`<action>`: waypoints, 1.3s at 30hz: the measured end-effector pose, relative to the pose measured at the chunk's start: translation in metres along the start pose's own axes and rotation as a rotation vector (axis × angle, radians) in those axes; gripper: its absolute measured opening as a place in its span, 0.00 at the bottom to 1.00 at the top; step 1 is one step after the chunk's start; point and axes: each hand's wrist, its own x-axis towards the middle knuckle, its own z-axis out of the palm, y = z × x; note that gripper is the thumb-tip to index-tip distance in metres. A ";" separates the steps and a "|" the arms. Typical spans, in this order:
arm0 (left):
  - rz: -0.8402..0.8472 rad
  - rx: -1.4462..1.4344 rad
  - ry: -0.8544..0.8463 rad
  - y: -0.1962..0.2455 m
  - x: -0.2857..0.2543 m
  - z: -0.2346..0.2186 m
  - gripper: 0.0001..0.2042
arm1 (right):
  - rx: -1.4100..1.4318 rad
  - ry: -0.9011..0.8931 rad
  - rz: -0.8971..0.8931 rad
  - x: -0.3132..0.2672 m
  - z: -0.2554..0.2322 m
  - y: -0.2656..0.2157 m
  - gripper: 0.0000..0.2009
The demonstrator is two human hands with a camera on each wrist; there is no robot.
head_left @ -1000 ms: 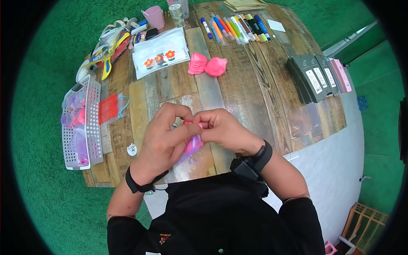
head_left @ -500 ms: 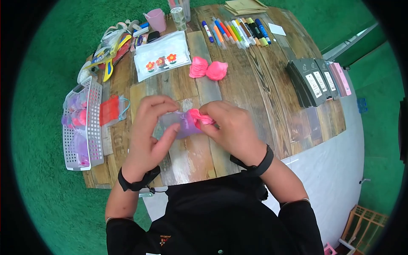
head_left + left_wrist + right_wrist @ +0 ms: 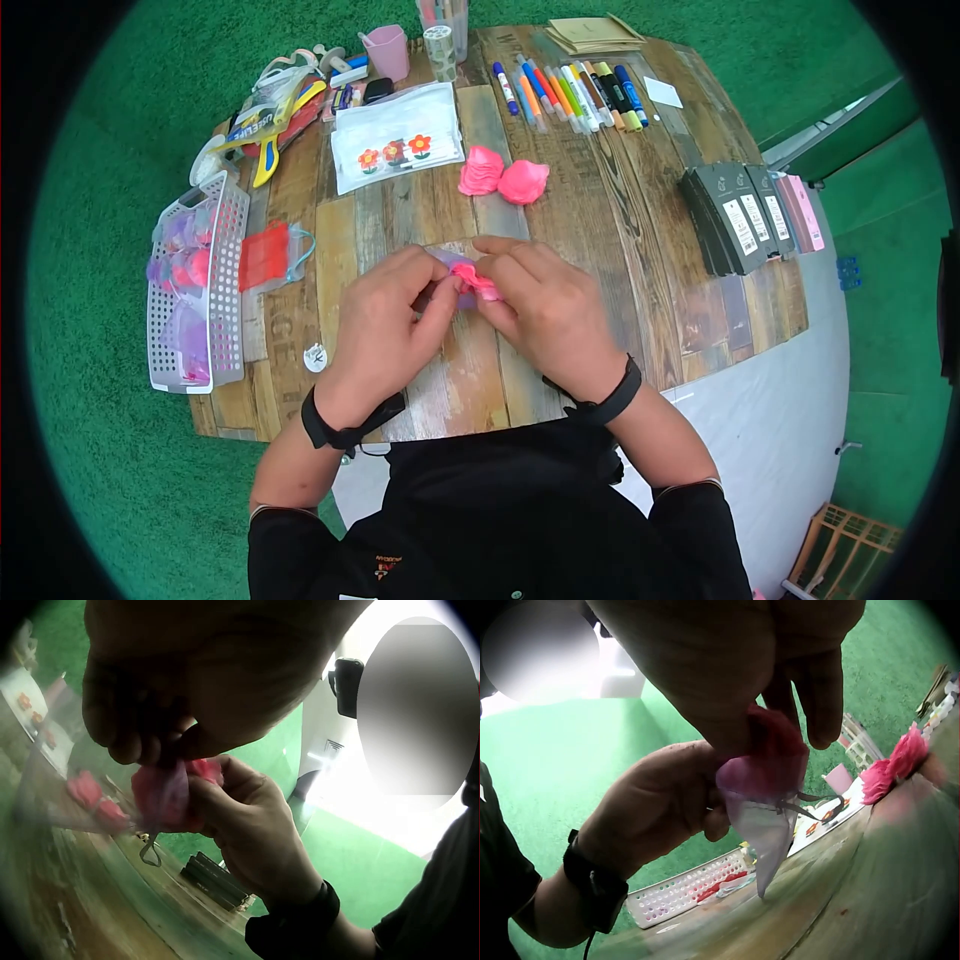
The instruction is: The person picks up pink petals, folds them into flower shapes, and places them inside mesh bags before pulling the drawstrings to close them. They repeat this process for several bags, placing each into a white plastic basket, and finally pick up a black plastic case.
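Note:
Both hands meet over the near middle of the table. My right hand [image 3: 550, 305] pinches a bunch of pink petals [image 3: 771, 742], partly inside a sheer purple drawstring bag [image 3: 759, 829]. Thumb and fingers of my left hand [image 3: 388, 315] pinch the bunch and the bag's mouth from the other side. The bag's loose end hangs below the hands in the right wrist view, with a thin cord [image 3: 817, 814] trailing from it. Two stacks of pink petals [image 3: 523, 183] lie farther up the table, in front of the hands.
A white perforated basket [image 3: 228, 290] with filled purple bags stands at the left edge, beside a red sheer bag [image 3: 263, 262]. Farther back are a flower-printed pouch [image 3: 395, 120], a pink cup [image 3: 388, 52] and several markers [image 3: 580, 95]. Black boxes [image 3: 722, 220] stand at the right.
The bag, hanging toward the body at first, was turned out to the left half a second ago. Since then my left hand has come in to pinch the pink bunch beside my right.

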 end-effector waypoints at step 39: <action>0.348 0.294 0.413 -0.011 0.001 0.011 0.11 | 1.301 0.255 0.667 0.021 0.060 0.007 0.05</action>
